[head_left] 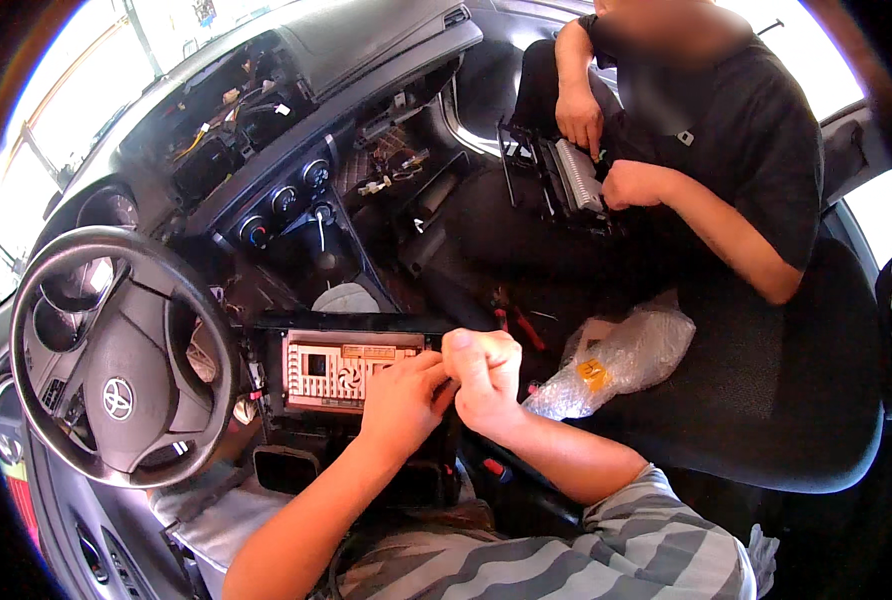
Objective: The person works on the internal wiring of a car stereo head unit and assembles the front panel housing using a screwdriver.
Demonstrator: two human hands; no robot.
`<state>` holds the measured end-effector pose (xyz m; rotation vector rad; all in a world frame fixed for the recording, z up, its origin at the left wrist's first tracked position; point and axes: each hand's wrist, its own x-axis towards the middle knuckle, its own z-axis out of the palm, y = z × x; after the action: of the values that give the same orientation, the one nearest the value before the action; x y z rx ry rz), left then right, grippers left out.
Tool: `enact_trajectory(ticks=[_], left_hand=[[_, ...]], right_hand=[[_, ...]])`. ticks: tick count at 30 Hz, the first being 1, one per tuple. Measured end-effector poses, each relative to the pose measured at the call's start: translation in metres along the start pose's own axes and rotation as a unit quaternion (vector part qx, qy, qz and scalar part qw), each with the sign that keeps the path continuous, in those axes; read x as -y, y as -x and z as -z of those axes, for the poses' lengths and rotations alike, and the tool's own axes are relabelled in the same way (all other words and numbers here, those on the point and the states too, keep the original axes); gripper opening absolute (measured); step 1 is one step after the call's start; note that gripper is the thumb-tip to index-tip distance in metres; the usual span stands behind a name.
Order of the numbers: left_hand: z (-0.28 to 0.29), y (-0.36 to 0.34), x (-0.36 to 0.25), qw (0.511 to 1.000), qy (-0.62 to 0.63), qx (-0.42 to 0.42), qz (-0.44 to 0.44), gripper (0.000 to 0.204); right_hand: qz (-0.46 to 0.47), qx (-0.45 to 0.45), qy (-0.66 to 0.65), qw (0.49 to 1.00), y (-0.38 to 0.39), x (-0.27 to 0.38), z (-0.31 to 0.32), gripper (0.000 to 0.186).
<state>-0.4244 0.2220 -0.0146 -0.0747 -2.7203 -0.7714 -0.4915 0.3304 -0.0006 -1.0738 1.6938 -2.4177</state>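
A copper-coloured unit (pixel 311 390), with a slotted face and a fan-shaped opening, is framed in black just right of the steering wheel (pixel 121 365). The unit's end away from the wheel is covered by the left hand (pixel 406 398), its fingers bent and drawn together at the tips. Beside it, farther from the wheel, the right hand (pixel 483 375) is curled into a fist, thumb uppermost. Whether anything slim is pinched by either hand cannot be told; the fingertips are largely hidden.

Ahead and right of the wheel, three control knobs (pixel 285 200) are seen, with loose wires (pixel 206 130) exposed beyond. Well right of the wheel, bubble wrap (pixel 631 355) is laid on a dark seat (pixel 746 420). Farthest right and ahead of the wheel, a ribbed grey part (pixel 576 175) is handled by a second person (pixel 756 150) in black.
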Motion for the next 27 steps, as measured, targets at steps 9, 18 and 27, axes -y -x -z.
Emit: enact_trajectory(ticks=[9,18,27], left_hand=[[0.003,-0.004,-0.004,0.999,-0.021,0.026,0.027,0.016],[-0.003,0.002,0.002,0.999,0.014,0.029,0.028,0.015],[-0.002,-0.003,0.000,0.999,-0.003,0.049,0.018,0.022]], right_hand=[[-0.017,0.286,0.015,0.958,-0.017,0.001,0.046,0.034],[0.019,-0.200,0.069,0.977,0.013,0.003,-0.013,0.026],[-0.005,-0.070,-0.133,0.989,0.005,0.001,0.013,0.016]])
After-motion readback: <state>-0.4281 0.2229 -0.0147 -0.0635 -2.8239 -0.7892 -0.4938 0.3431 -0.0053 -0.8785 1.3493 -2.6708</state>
